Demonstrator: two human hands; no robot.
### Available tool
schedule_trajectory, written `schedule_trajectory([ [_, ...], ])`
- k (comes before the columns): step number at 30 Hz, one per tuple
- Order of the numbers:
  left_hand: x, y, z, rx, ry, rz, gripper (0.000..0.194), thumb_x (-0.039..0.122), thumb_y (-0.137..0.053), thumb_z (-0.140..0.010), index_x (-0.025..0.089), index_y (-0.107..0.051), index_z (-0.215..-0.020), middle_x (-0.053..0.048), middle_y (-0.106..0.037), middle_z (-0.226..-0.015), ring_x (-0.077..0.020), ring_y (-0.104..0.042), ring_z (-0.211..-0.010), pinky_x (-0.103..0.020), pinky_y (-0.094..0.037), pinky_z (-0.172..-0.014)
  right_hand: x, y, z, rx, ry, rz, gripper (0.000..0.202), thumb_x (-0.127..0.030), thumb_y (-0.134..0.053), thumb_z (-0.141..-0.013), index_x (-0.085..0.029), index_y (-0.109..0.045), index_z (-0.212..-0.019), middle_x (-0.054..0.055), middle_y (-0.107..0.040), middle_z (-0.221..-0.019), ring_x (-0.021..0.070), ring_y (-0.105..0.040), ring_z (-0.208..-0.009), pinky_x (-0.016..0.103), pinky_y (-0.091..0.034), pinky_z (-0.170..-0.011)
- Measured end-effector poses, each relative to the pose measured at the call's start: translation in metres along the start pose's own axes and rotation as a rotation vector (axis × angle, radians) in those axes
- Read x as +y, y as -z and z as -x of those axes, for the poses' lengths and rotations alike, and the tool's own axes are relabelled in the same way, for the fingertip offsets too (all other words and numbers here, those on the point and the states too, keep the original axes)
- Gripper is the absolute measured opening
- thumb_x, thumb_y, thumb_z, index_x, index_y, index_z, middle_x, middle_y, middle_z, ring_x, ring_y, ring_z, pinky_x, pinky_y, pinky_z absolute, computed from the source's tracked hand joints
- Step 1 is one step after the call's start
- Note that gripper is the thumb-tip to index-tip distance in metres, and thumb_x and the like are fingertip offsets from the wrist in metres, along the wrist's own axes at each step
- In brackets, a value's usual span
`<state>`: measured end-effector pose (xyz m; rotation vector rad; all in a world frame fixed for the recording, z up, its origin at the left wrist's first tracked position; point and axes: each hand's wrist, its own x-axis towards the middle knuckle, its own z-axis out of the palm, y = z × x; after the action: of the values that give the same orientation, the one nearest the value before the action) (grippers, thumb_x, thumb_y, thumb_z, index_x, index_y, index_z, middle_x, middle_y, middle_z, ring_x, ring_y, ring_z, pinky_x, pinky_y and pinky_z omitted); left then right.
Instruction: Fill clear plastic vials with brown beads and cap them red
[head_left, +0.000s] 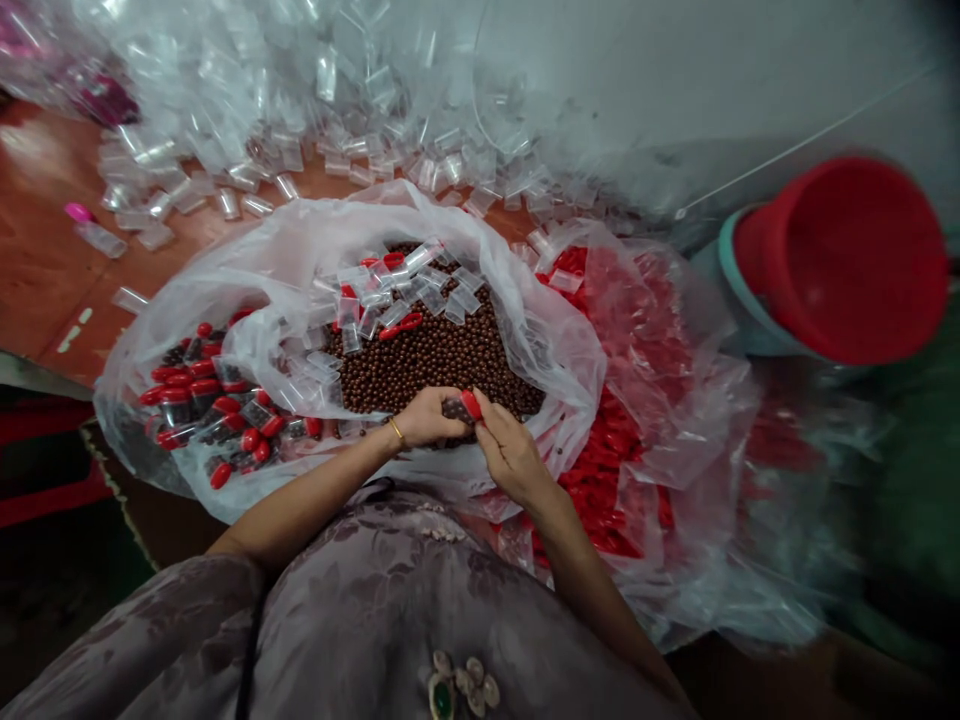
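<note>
My left hand, with a gold bracelet at the wrist, is closed around a small clear container filled with brown beads. My right hand pinches the red cap at the container's right end. Both hands are over the front edge of a heap of brown beads in an open plastic bag. Empty clear containers and a few red caps lie on the beads. Filled containers with red caps are piled in clear plastic at the left.
Many clear containers are strewn along the back of the orange table. A bag of red caps stands on the right. Behind it is a red bucket set in a pale blue one. One pink-capped container lies far left.
</note>
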<state>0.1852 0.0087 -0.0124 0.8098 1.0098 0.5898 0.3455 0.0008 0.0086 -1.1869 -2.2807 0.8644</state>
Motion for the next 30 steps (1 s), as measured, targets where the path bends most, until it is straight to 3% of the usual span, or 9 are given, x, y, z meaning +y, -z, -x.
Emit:
schedule_trajectory([
  [6, -0.001, -0.007, 0.003, 0.141, 0.052, -0.11, 0.013, 0.015, -0.053, -0.054, 0.015, -0.049, -0.067, 0.01, -0.041, -0.044, -0.0029, -0.037, -0.033, -0.014, -0.029, -0.033, 0.002, -0.008, 0.003, 0.01, -0.067, 0.019, 0.048, -0.016, -0.032, -0.089, -0.018, -0.036, -0.137, 0.013, -0.058, -0.112, 0.0214, -0.057, -0.103, 0.04, -0.05, -0.087],
  [11, -0.005, -0.005, 0.01, 0.165, 0.132, -0.202, 0.011, 0.018, -0.052, -0.056, 0.015, -0.052, -0.067, 0.009, -0.041, -0.045, -0.0045, -0.037, -0.034, -0.016, -0.03, -0.034, -0.005, -0.026, 0.009, 0.019, -0.037, 0.065, 0.05, -0.016, -0.029, -0.09, -0.012, -0.028, -0.14, 0.016, -0.057, -0.111, 0.0217, -0.057, -0.102, 0.04, -0.05, -0.088],
  [15, -0.004, 0.004, 0.009, 0.242, -0.039, -0.351, 0.01, 0.021, -0.056, -0.056, 0.014, -0.054, -0.063, 0.007, -0.044, -0.051, -0.005, -0.04, -0.045, -0.017, -0.032, -0.044, -0.012, -0.022, 0.006, 0.021, -0.045, 0.081, 0.05, -0.017, -0.029, -0.09, -0.01, -0.029, -0.14, 0.017, -0.059, -0.108, 0.0217, -0.058, -0.1, 0.039, -0.05, -0.086],
  [19, 0.002, 0.015, 0.009, 0.127, -0.177, -0.686, 0.013, 0.026, -0.057, -0.059, 0.014, -0.057, -0.064, 0.005, -0.048, -0.054, -0.006, -0.039, -0.05, -0.018, -0.029, -0.048, -0.01, -0.005, -0.003, -0.042, -0.025, -0.013, 0.037, -0.027, -0.038, -0.09, -0.015, -0.055, -0.121, 0.01, -0.066, -0.092, 0.0189, -0.063, -0.085, 0.032, -0.052, -0.076],
  [21, 0.004, 0.017, 0.011, 0.047, -0.204, -0.829, 0.015, 0.027, -0.057, -0.059, 0.014, -0.059, -0.066, 0.004, -0.051, -0.054, -0.0066, -0.039, -0.049, -0.019, -0.028, -0.048, -0.007, -0.003, -0.009, 0.035, -0.075, -0.067, 0.035, -0.035, -0.037, -0.091, -0.018, -0.066, -0.099, 0.006, -0.065, -0.076, 0.0175, -0.063, -0.077, 0.03, -0.051, -0.072],
  [23, 0.003, 0.015, 0.014, -0.019, -0.231, -0.916, 0.017, 0.028, -0.058, -0.059, 0.015, -0.062, -0.07, 0.003, -0.054, -0.056, -0.0078, -0.043, -0.049, -0.019, -0.029, -0.049, -0.004, -0.01, -0.017, 0.142, -0.201, -0.202, 0.046, -0.044, -0.028, -0.092, -0.019, -0.066, -0.094, 0.004, -0.062, -0.07, 0.016, -0.061, -0.071, 0.029, -0.051, -0.07],
  [25, 0.001, 0.009, 0.017, -0.047, -0.245, -0.988, 0.019, 0.03, -0.058, -0.06, 0.016, -0.063, -0.072, 0.002, -0.058, -0.059, -0.0099, -0.048, -0.051, -0.02, -0.032, -0.05, -0.004, -0.022, -0.025, 0.178, -0.365, -0.411, 0.059, -0.051, -0.013, -0.092, -0.02, -0.059, -0.111, 0.005, -0.062, -0.081, 0.0142, -0.06, -0.069, 0.029, -0.051, -0.069],
  [27, -0.001, 0.003, 0.02, -0.045, -0.248, -1.053, 0.021, 0.032, -0.058, -0.061, 0.017, -0.064, -0.074, -0.001, -0.062, -0.062, -0.0133, -0.054, -0.056, -0.022, -0.036, -0.053, -0.006, -0.033, -0.03, 0.128, -0.489, -0.577, 0.066, -0.054, -0.002, -0.09, -0.023, -0.044, -0.131, 0.006, -0.06, -0.1, 0.0135, -0.061, -0.079, 0.03, -0.05, -0.077],
  [30, -0.002, -0.004, 0.027, -0.025, -0.232, -1.134, 0.023, 0.033, -0.057, -0.064, 0.017, -0.064, -0.077, -0.004, -0.066, -0.069, -0.0184, -0.06, -0.065, -0.025, -0.041, -0.057, -0.011, -0.043, -0.03, 0.042, -0.514, -0.618, 0.064, -0.06, -0.011, -0.088, -0.026, -0.03, -0.14, 0.006, -0.051, -0.124, 0.0156, -0.053, -0.107, 0.034, -0.04, -0.097],
])
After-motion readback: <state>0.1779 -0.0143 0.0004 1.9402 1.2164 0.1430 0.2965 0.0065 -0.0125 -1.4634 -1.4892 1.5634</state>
